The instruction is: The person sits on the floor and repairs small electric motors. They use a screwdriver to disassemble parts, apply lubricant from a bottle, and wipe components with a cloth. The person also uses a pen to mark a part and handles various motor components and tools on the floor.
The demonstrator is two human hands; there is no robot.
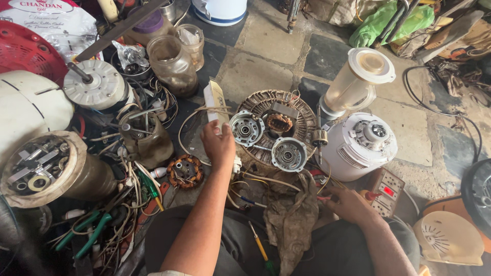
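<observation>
Reaching forward over the cluttered floor, the left hand (pixel 219 144) grips the near end of a long cream-white strip (pixel 215 101), a flat bar with a yellowish face. Its long axis runs away from the person, nearly straight up the picture with a slight lean to the left, and its far end points toward the brown plastic jar (pixel 172 64). The fingers are curled around it, so the hand is closed on the bar. Thin pale wires (pixel 192 120) loop from beside the hand.

The right hand (pixel 350 203) rests low by the person's lap, fingers narrowed in a pinch around a slim red-tipped probe (pixel 323 198); just beside it lies a small beige tester box (pixel 386 192) with a red lit window.

Between the hands sits a round wound stator (pixel 307 122), carrying two silver bearing covers (pixel 246 129) and a copper-wound armature (pixel 280 123). A dirty rag (pixel 291 214) lies draped over the lap.

To the right stand a white mixer base (pixel 358 148) and its cloudy jar (pixel 358 84). At the top left corner lies a white printed bag (pixel 48 20) with red lettering, partly under a red fan grille (pixel 23 51). Green-handled pliers (pixel 87 230) lie at lower left.
</observation>
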